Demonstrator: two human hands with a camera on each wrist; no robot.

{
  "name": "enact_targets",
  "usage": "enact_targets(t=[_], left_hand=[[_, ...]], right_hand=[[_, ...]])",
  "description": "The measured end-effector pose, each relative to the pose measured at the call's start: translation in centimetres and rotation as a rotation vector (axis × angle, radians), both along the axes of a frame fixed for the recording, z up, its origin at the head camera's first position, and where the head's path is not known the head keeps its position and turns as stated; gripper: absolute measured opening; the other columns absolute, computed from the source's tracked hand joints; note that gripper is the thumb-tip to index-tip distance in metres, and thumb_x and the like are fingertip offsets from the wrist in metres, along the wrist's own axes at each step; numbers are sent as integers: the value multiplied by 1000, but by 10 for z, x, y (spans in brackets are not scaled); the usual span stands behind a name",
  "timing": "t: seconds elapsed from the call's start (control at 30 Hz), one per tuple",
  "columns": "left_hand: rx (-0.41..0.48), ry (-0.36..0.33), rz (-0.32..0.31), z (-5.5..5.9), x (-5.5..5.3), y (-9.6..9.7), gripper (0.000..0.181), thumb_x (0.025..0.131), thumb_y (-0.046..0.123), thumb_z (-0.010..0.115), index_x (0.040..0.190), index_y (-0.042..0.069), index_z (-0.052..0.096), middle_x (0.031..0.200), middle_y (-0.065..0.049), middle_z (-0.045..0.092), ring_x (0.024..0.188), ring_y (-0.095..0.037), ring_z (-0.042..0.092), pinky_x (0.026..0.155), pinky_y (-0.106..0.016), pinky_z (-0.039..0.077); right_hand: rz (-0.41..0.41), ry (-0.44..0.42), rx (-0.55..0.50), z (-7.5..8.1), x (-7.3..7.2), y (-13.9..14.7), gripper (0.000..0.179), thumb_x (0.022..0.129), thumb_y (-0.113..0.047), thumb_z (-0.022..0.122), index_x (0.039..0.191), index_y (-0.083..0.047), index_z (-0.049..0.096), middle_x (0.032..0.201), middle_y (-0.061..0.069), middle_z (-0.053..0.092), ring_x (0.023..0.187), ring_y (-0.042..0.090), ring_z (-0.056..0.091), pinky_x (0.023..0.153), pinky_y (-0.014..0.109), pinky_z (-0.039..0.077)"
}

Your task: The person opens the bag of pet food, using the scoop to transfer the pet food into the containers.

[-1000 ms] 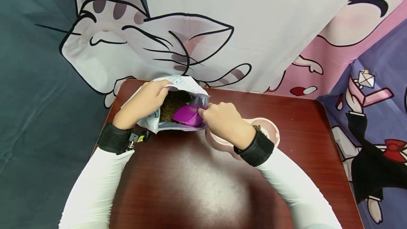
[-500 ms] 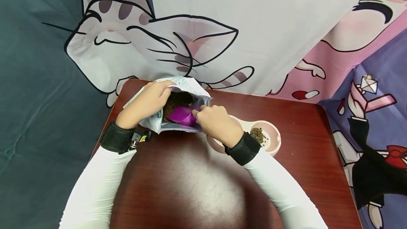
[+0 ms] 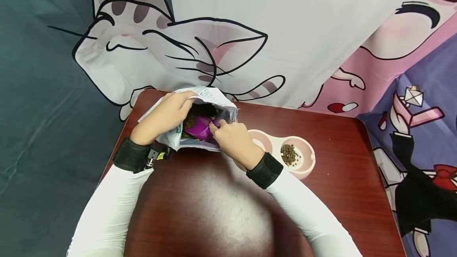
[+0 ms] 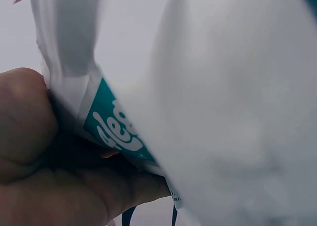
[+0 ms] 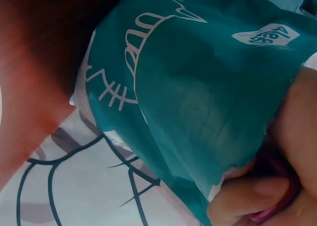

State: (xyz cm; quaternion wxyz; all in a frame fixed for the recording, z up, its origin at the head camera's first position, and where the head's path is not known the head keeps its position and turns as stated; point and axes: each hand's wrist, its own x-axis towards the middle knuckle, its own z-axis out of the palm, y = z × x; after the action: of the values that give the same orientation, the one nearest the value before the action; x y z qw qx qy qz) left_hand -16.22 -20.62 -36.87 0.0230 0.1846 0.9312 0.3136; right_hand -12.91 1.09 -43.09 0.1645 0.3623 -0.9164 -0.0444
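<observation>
Purple plastic, by the look of it, made up the scoop [image 3: 198, 129], which lay inside the open bag [image 3: 214, 97] among brown pellets [image 3: 189, 121]. The right hand [image 3: 235, 140] had its fingers curled round the handle; the left hand [image 3: 168, 110] pinched the bag's mouth at its left side. The scoop seemed light and stiff, smooth enough to twist in loose fingers, so the handle was probably the best place to hold it. The bag looked thin and floppy, apt to fold inward unless gripped by its rim, its weight likely low down in the pellets. To its right on the table [image 3: 228, 213] stood a double bowl [image 3: 276, 144], with more pellets [image 3: 288, 154] in its right cup. The right hand and the bag's wall hid most of the handle, and the right wrist covered part of the left cup. How deep the bag's contents went could not be told; blurred white bag nearly filled the left wrist view.
</observation>
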Motion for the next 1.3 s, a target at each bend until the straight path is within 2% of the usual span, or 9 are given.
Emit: enact_targets(t=[0.3, 0.53, 0.83, 1.07, 1.3], left_hand=[[-11, 17, -17, 3, 3, -1, 33, 109, 14, 42, 128, 4, 67, 126, -16, 70, 115, -33, 63, 103, -52, 47], [8, 46, -38, 0, 6, -1, 30, 109, 11, 43, 124, 1, 67, 122, -16, 71, 114, -30, 63, 103, -50, 47], [15, 36, -39, 3, 7, -2, 32, 109, 11, 42, 127, 1, 67, 125, -16, 70, 118, -31, 62, 105, -50, 46], [21, 6, -47, 2, 5, 1, 35, 109, 12, 41, 132, 2, 65, 132, -16, 68, 129, -32, 60, 112, -51, 43], [21, -5, -50, 2, 3, 3, 34, 109, 12, 42, 131, 2, 66, 131, -16, 68, 128, -32, 59, 111, -51, 43]], right_hand=[[27, 62, -6, 3, -3, -13, 21, 96, -13, 63, 112, -15, 77, 85, 7, 71, 53, 26, 63, 46, 41, 54], [17, 30, -1, -3, -5, -15, 22, 93, -13, 65, 112, -13, 76, 88, 7, 72, 56, 27, 65, 47, 41, 55], [1, -2, -35, -10, -6, -13, 24, 95, -15, 62, 116, -15, 74, 92, 7, 72, 58, 27, 65, 47, 44, 55], [12, 6, -96, -19, -9, -16, 27, 95, -17, 64, 120, -17, 74, 99, 7, 74, 59, 27, 67, 48, 43, 56], [8, 13, -95, -22, -9, -14, 25, 97, -19, 63, 120, -18, 75, 101, 7, 75, 63, 27, 69, 48, 43, 56]])
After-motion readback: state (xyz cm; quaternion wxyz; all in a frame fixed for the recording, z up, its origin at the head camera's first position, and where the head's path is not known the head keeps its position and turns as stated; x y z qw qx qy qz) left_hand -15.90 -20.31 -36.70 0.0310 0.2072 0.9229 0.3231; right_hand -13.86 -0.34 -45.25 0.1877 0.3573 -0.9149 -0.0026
